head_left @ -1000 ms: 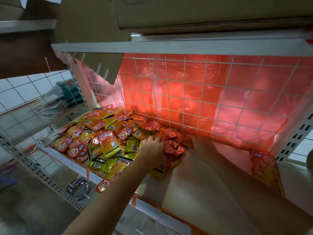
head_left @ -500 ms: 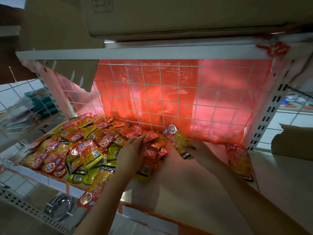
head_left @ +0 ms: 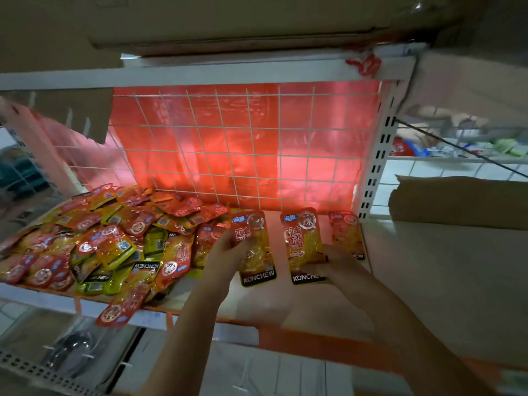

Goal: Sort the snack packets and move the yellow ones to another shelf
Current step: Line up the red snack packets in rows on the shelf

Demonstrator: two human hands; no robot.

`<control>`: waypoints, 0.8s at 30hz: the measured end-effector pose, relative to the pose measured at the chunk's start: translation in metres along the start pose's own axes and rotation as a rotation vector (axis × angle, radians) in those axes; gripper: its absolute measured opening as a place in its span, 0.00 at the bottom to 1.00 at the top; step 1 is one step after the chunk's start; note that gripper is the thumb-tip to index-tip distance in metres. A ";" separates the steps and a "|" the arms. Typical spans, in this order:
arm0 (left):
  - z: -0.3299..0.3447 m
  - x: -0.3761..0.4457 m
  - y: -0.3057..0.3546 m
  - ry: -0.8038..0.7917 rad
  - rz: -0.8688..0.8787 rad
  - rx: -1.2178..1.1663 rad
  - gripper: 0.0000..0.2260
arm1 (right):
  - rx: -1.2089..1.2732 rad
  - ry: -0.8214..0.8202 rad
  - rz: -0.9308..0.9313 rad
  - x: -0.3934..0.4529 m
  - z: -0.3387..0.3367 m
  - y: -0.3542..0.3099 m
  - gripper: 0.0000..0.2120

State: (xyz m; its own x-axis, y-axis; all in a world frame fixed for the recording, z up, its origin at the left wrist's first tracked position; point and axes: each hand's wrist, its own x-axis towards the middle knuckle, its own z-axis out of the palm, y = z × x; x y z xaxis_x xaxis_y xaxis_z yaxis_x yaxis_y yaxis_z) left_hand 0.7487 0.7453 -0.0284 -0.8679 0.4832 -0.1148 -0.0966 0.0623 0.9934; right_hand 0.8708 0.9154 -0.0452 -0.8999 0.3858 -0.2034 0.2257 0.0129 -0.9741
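The task is judged to be at an early stage. A large mixed pile of snack packets (head_left: 108, 241) is heaped on the left part of the shelf (head_left: 428, 281), with red, yellow and green packets jumbled and overlapping, one hanging over the front edge. On the bare right part of the same shelf, one sorted packet (head_left: 347, 234) is laid flat near the slotted upright (head_left: 377, 167). Two further yellow-and-red packets are being handled between the pile and that packet: the left packet (head_left: 257, 252) is pinched at its left edge by the left hand (head_left: 225, 252), and the right packet (head_left: 304, 247) is gripped at its lower right corner by the right hand (head_left: 337, 265), fingers curled on it. Whether these two rest on the shelf or are held just above it cannot be told. Most of the pile appears unsorted, and no yellow packet is seen on another shelf, so the transfer is judged not yet done. The wire grid (head_left: 243, 144) with red sheeting closes the back.
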 end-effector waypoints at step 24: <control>0.113 0.021 0.005 -0.303 -0.058 0.103 0.01 | -0.032 0.338 0.085 -0.082 -0.085 0.026 0.07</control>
State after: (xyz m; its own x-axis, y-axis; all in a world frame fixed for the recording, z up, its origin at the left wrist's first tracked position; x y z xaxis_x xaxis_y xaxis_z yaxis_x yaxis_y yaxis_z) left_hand 0.7850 0.8544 -0.0270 -0.6765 0.7133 -0.1835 -0.0787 0.1777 0.9809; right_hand 0.9825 0.9619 -0.0459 -0.7041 0.6702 -0.2345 0.3112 -0.0056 -0.9503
